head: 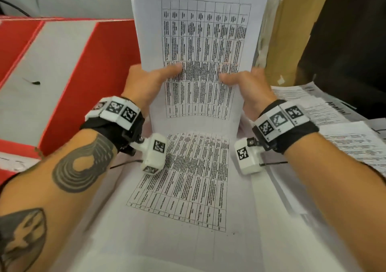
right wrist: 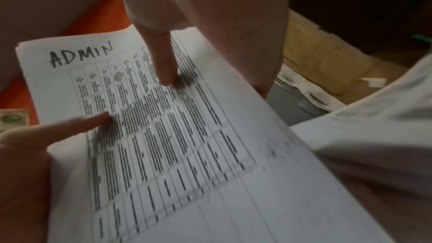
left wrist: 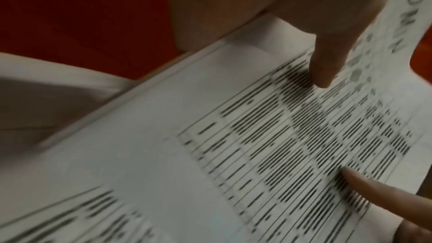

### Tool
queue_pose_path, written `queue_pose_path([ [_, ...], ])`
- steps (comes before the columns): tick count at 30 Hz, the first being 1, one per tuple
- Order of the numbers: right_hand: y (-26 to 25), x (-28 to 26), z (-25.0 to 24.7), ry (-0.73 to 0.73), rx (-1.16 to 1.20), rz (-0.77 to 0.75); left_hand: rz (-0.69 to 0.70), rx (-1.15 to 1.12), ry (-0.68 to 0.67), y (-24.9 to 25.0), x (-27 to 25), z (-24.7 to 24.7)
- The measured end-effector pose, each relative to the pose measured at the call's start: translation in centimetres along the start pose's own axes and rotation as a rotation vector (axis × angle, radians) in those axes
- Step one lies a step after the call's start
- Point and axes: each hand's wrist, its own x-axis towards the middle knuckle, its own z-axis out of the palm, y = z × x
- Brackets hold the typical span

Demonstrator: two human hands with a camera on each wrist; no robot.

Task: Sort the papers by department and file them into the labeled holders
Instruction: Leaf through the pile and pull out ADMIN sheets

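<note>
Head view: to the outside of the left hand (head: 146, 83), red and white boxes (head: 69, 73) are being shown, possibly the holders, though no label is being made out on them; the left hand is being kept clamped on the left edge of the ADMIN sheet (head: 200, 31), thumb (head: 173, 70) laid over the printed table and the other fingers hidden behind the paper; between the two hands the sheet is being held upright, its handwritten heading uppermost; below the wrists a second sheet (head: 188, 177) with a similar table is lying flat on a pile of paper; the right hand (head: 250, 87) is being kept closed on the sheet's right edge in the same manner, thumb (head: 227, 77) in front; beyond the right hand, loose papers (head: 323, 112) are lying spread, one apparently marked Admin as well, beside a brown cardboard box (head: 282, 31).

The step in hand is judged to be reading the heading and carrying the sheet to its holder; it is being done best if both edges are pinched evenly so the paper is not buckled, the label on the holder is being checked against the heading before release, and the sheet is being slid in straight, bottom edge first.
</note>
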Motion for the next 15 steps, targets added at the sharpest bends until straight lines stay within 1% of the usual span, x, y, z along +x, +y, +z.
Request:
queue_pose_path([
  [2, 1.2, 0.1, -0.1, -0.023, 0.019, 0.05, -0.011, 0.074, 0.001, -1.3, -0.3, 0.0],
  [4, 0.9, 0.1, -0.5, -0.081, -0.006, 0.073, 0.065, 0.191, 0.014, -1.1, -0.3, 0.2],
  [5, 0.2, 0.1, -1.1, -0.121, -0.08, 0.05, 0.111, 0.255, 0.035, -0.4, -0.1, 0.2],
  [7, -2.2, -0.4, -3.1, -0.174, -0.34, -0.053, 0.182, 0.353, 0.08, 1.5, 1.2, 0.2],
  [9, -5.1, -1.5, -6.1, -0.18, -0.596, -0.132, 0.211, 0.475, 0.123, 3.7, 2.9, 0.4],
  [10, -6.1, -2.0, -7.9, -0.203, -0.734, -0.152, 0.214, 0.571, 0.131, 4.7, 3.6, 0.6],
  [11, -6.8, -2.4, -9.5, -0.256, -0.91, -0.149, 0.219, 0.677, 0.121, 5.6, 4.3, 1.0],
  [12, -7.0, -2.6, -10.9, -0.332, -1.109, -0.1, 0.211, 0.781, 0.086, 6.3, 4.7, 1.8],
  [14, -5.9, -2.6, -12.8, -0.483, -1.465, 0.1, 0.188, 0.937, -0.014, 7.3, 5.4, 3.8],
  [15, -4.9, -2.4, -13.4, -0.542, -1.593, 0.197, 0.185, 1.003, -0.068, 7.3, 5.7, 5.0],
])
